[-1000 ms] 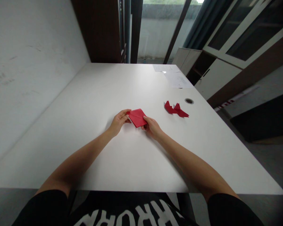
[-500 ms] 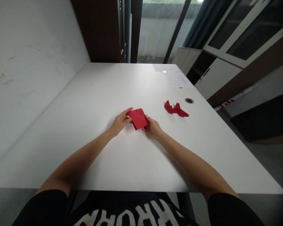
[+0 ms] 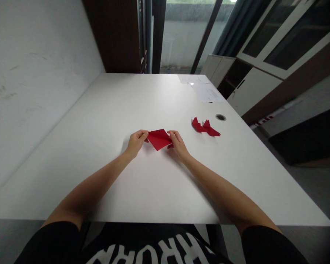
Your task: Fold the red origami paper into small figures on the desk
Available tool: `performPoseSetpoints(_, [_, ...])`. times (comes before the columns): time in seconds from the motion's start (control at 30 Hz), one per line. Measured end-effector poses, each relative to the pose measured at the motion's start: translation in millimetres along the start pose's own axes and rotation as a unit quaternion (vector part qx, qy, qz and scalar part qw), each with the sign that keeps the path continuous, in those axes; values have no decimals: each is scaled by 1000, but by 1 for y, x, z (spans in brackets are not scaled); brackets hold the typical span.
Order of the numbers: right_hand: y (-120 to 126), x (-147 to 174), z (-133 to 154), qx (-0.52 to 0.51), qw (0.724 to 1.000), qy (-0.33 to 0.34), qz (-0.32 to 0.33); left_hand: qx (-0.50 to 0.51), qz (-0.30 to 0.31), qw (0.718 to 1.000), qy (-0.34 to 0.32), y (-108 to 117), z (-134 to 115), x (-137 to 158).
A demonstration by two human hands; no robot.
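Note:
A folded red sheet of origami paper (image 3: 157, 139) is held between my two hands, just above the white table. My left hand (image 3: 136, 142) pinches its left corner between thumb and fingers. At the right corner, my right hand (image 3: 178, 144) grips the paper, with the thumb near the top and the other fingers partly hidden underneath. One point of the sheet faces me, and its upper edge looks creased. To the right, apart from both hands, lie two folded red paper figures (image 3: 210, 129) with pointed tips, side by side.
The white table (image 3: 121, 106) runs along a wall (image 3: 38, 73) on the left. Printed papers (image 3: 206, 92) lie at its far right, with a round cable hole (image 3: 220, 117) near the right edge. Cabinets (image 3: 255, 88) stand beyond that edge.
My left hand has shifted slightly left and closed on the paper's corner. The sheet has turned and tilted, looking flatter and wider. The two red figures have not moved.

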State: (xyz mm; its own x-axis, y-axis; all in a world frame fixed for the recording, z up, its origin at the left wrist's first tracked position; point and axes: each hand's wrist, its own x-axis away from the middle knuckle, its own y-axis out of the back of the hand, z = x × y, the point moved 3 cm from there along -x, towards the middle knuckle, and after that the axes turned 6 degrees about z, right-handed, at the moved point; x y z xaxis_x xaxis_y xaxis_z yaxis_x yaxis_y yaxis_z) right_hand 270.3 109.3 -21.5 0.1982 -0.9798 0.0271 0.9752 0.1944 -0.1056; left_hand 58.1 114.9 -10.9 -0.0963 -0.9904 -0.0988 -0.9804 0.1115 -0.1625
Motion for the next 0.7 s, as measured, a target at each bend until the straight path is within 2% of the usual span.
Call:
performPoseSetpoints(0.13, [4,2,9,131,986,102,1,-8,-18,1000,6,2,2,-1])
performPoseSetpoints(0.23, [4,4,12,217,965,145,7,-16,-5,1000,7,1,1,0])
performPoseSetpoints(0.33, [3,4,11,243,955,164,33,-28,17,999,4,-2,-2,2])
performPoseSetpoints(0.53, [6,-2,2,140,982,126,16,21,43,999,7,-4,-5,4])
performPoseSetpoints(0.7, [3,-4,-5,-13,998,51,45,-17,58,998,12,-5,-3,4])
